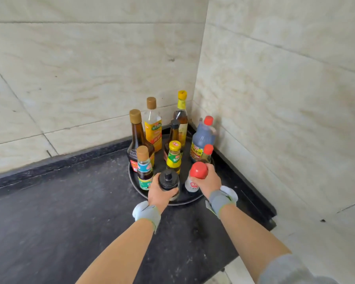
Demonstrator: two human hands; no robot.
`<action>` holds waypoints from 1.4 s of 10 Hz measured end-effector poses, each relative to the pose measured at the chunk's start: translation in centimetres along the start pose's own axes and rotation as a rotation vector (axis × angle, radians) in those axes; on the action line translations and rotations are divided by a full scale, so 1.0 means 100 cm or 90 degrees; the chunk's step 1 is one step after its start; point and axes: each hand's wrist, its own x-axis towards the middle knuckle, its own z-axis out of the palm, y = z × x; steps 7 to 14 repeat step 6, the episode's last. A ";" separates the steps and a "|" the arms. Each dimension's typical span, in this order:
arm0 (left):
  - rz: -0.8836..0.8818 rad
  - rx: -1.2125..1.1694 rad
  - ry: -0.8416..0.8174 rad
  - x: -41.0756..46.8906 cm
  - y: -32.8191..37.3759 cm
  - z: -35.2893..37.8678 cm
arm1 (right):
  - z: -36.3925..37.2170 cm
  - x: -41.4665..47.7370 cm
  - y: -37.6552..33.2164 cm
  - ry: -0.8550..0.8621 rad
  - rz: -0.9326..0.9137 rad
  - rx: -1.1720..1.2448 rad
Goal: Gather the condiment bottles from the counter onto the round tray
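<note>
Your two forearms come up from the lower edge of the frame, each with a grey wrist band, and they reach to the round tray point(184, 202) in the middle of the frame. Your left hand point(159, 193) is closed around a jar with a black lid point(168, 182); the fingers wrap its side and the thumb lies across the front. This jar stands at the near rim of the tray. Your right hand point(208, 180) is closed around a clear bottle with a big red cap point(197, 177), just right of the jar, also over the near part of the tray. You cannot tell if its bottom touches the tray.

Behind your hands the other bottles stand upright on the tray. At the left is a small bottle with a brown cap and green label point(144, 169), and behind it a tall dark bottle with a gold cap point(137, 138). In the centre is a small bottle with a yellow cap point(174, 156), and behind it a dark bottle with a black cap point(174, 132). At the back stand a yellow oil bottle point(153, 124) and a tall bottle with a yellow top point(181, 117). At the right is a big dark bottle with a red cap point(203, 138), and in front of it a smaller bottle with a red cap point(207, 153).

The tray sits on a dark counter point(59, 212), in the corner where two tiled walls point(90, 68) meet.
</note>
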 end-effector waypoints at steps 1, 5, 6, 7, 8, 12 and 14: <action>-0.016 0.024 0.043 0.010 -0.010 0.014 | 0.003 0.012 0.015 -0.033 -0.017 -0.006; -0.042 0.519 -0.041 -0.014 -0.053 -0.003 | 0.000 0.026 0.025 -0.117 -0.020 -0.059; -0.010 0.642 -0.131 -0.017 -0.064 -0.013 | -0.004 0.031 0.033 -0.071 -0.017 -0.011; -0.010 0.642 -0.131 -0.017 -0.064 -0.013 | -0.004 0.031 0.033 -0.071 -0.017 -0.011; -0.010 0.642 -0.131 -0.017 -0.064 -0.013 | -0.004 0.031 0.033 -0.071 -0.017 -0.011; -0.010 0.642 -0.131 -0.017 -0.064 -0.013 | -0.004 0.031 0.033 -0.071 -0.017 -0.011; -0.010 0.642 -0.131 -0.017 -0.064 -0.013 | -0.004 0.031 0.033 -0.071 -0.017 -0.011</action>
